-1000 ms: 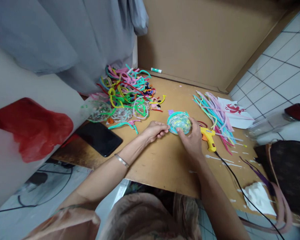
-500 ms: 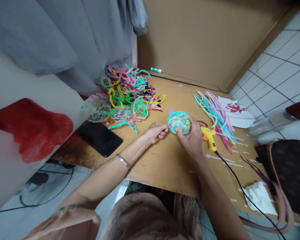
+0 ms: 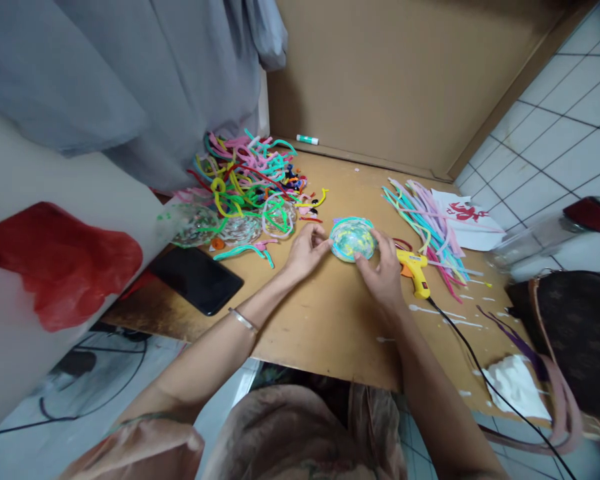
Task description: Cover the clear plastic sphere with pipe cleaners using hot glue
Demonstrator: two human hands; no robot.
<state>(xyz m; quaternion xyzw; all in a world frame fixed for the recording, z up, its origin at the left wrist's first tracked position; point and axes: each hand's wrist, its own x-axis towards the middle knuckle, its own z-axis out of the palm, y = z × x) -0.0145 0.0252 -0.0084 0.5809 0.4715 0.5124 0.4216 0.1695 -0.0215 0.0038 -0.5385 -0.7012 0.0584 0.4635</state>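
A clear, rounded dome-like piece (image 3: 354, 241), mottled yellow, green and white, sits over the table in front of me. A teal pipe cleaner (image 3: 351, 221) runs along its rim. My right hand (image 3: 383, 268) holds the piece from the right, thumb at the near side and fingers at the far side. At the left rim, my left hand (image 3: 307, 252) has its thumb and fingertips against the edge; the exact contact is too small to make out. Just right of my right hand lies a yellow glue gun (image 3: 416, 270) with a black cord.
Tangled pipe cleaners (image 3: 247, 175) and more decorated clear pieces (image 3: 241, 229) lie at the left, behind a black phone (image 3: 196, 279). Straight pipe cleaners (image 3: 433, 223) lie at the right, near a bottle (image 3: 530, 241), a brown bag (image 3: 573, 333) and a tissue (image 3: 517, 387). A glue stick (image 3: 307, 139) stands far back.
My left fingers have gone from a tight fist-like pinch to a looser grip, higher at the rim. The dome has tilted slightly, with my right hand still on it.
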